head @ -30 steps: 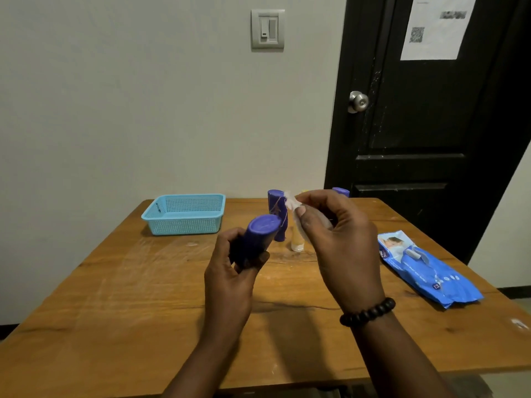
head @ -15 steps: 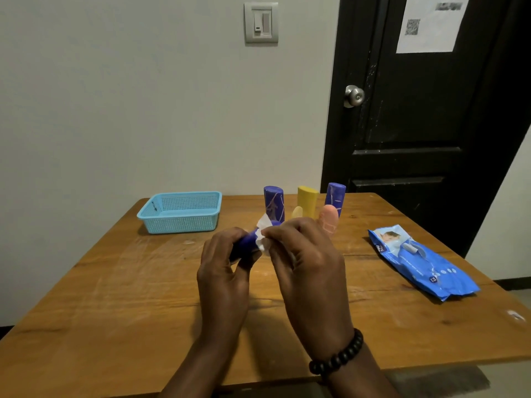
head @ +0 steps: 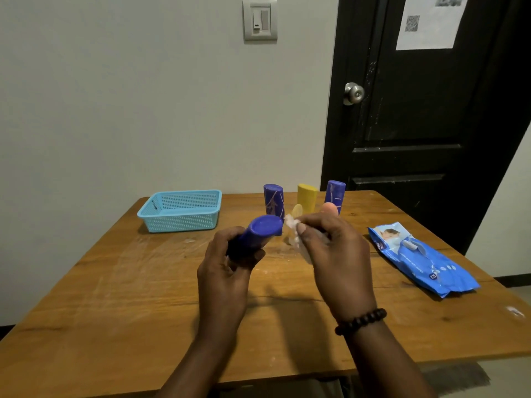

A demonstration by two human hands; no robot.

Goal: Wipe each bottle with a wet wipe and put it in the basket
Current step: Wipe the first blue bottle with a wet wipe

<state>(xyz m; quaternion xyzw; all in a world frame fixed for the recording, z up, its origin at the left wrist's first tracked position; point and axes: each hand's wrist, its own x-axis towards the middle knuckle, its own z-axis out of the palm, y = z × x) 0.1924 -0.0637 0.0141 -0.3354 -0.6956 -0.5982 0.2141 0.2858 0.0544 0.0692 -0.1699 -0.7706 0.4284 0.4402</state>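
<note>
My left hand [head: 227, 265] grips a purple bottle [head: 263, 229] above the table, its flat end tilted up and away from me. My right hand [head: 333, 254] pinches a white wet wipe [head: 293, 228] just right of that end, a small gap between them. Behind stand a purple bottle [head: 273, 199], a yellow bottle [head: 307, 196] and another purple bottle [head: 334, 193]. A small pale yellow bottle [head: 296, 211] and an orange one [head: 329, 209] peek over my right hand. The light blue basket [head: 181, 222] sits at the back left with nothing visible inside.
A blue pack of wet wipes [head: 419, 257] lies on the right side of the wooden table [head: 115, 297]. The table stands against a grey wall, with a black door [head: 416, 110] behind its right corner.
My hands came together with the wipe against the bottle's end half a second ago, then parted; the bottle's end now shows again and the wipe sits just right of it.
</note>
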